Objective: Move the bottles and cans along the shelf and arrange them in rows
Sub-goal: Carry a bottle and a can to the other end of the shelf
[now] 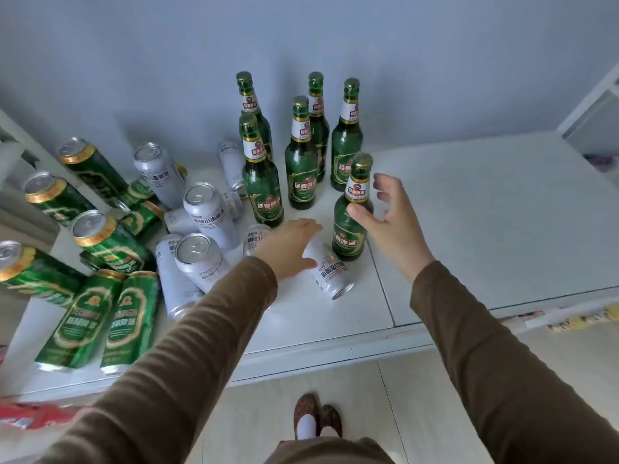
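Bottles (300, 162) glossy green glass; cans (207, 212) shiny metal; shelf (469, 212) smooth white.

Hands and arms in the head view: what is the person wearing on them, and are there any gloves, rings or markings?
Both arms are covered by long, plain olive-brown sleeves, the left sleeve and the right sleeve, of soft knit-like fabric with no visible print or logo. Each ends at the wrist. The left hand and right hand are bare: no gloves, and no ring or watch shows.
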Motion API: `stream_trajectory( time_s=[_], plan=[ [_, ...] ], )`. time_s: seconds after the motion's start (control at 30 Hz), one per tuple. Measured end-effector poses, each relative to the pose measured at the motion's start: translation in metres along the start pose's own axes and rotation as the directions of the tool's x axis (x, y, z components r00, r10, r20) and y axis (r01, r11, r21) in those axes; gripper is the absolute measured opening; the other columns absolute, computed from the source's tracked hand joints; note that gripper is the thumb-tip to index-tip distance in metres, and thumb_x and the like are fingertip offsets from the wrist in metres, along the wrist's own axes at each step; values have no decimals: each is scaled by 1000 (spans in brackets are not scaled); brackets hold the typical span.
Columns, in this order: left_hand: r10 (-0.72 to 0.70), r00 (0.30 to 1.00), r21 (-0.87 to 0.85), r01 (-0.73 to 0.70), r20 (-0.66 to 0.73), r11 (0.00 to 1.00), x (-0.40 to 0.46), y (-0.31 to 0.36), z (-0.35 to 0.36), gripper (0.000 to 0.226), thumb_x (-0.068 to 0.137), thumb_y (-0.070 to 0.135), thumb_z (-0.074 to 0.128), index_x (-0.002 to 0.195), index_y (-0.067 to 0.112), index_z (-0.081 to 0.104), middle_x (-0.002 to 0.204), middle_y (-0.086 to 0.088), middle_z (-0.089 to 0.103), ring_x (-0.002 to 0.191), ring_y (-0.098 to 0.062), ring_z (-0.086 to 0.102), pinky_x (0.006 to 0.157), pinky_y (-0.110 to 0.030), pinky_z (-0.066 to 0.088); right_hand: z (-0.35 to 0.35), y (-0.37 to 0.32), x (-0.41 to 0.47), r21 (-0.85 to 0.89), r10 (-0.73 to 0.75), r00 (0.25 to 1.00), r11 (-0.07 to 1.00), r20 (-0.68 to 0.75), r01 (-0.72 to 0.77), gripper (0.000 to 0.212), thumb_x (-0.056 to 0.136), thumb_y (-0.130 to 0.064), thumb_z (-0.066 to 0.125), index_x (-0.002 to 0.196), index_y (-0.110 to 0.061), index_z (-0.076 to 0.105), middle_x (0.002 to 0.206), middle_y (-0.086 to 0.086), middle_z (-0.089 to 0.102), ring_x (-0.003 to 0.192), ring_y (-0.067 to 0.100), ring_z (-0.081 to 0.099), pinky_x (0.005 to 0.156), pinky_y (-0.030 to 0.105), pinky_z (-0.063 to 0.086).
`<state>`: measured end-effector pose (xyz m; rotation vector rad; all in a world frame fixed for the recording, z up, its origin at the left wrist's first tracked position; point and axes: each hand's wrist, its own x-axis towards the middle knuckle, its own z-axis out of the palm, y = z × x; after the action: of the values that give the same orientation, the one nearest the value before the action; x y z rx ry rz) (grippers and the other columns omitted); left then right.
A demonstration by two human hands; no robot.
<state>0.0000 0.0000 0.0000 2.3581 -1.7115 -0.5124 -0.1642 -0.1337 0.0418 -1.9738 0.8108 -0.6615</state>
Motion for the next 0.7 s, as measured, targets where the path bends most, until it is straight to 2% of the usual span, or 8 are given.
stream_trajectory(
  time_s=[0.1,0.2,0.27,0.33,0.37,0.47,0.6,0.7],
  plan=[
    [10,991,123,-27,133,992,16,-4,5,80,91,35,70,158,18,29,165,-2,25,152,-20,21,122,-38,23,5,1,7,44,4,996,999,87,-8,50,91,-28,72,134,-17,50,123,-8,60,107,-16,52,85,2,37],
    [58,979,196,-98,197,976,27,-2,5,75,90,39,70,155,19,37,161,-2,35,149,-22,27,119,-40,29,8,3,12,37,18,996,999,90,-22,42,93,-24,70,131,-17,54,121,-8,63,101,-20,53,77,-4,37],
    [86,976,263,-138,201,955,31,2,2,75,86,40,73,151,22,42,152,-2,46,139,-25,37,111,-41,38,9,3,15,50,26,995,998,95,-31,42,92,-29,70,129,-20,53,122,-6,64,107,-7,57,86,5,44],
    [92,969,352,-170,228,921,33,5,-2,78,80,43,77,149,28,44,143,-3,48,128,-27,41,99,-39,44,12,4,18,66,35,994,997,107,-42,41,91,-33,70,126,-21,53,116,-5,66,106,8,63,93,30,54],
    [93,964,392,-188,250,901,34,6,-4,80,77,45,79,148,32,45,140,-4,46,125,-28,40,96,-38,44,14,3,19,61,29,993,997,113,-36,40,91,-32,70,124,-20,52,112,-4,67,104,11,64,93,37,56],
    [84,945,452,-227,315,863,37,7,-3,82,71,47,82,145,39,47,139,-5,41,124,-29,36,96,-39,43,15,-1,22,48,18,993,999,113,-23,37,92,-29,70,123,-18,52,110,-2,68,104,14,65,95,44,55],
    [143,910,434,-318,390,843,43,11,7,88,66,37,87,144,25,46,145,-5,46,136,-29,39,113,-43,35,7,3,26,23,36,994,999,103,-38,38,91,-32,70,122,-19,54,111,-4,69,105,14,66,95,46,56],
    [166,893,469,-369,418,803,47,15,11,86,67,34,88,141,24,45,135,-2,55,125,-27,49,111,-40,35,-6,8,30,51,58,996,997,75,-62,34,91,-30,72,119,-18,56,109,-6,69,104,14,67,95,47,56]
  ],
)
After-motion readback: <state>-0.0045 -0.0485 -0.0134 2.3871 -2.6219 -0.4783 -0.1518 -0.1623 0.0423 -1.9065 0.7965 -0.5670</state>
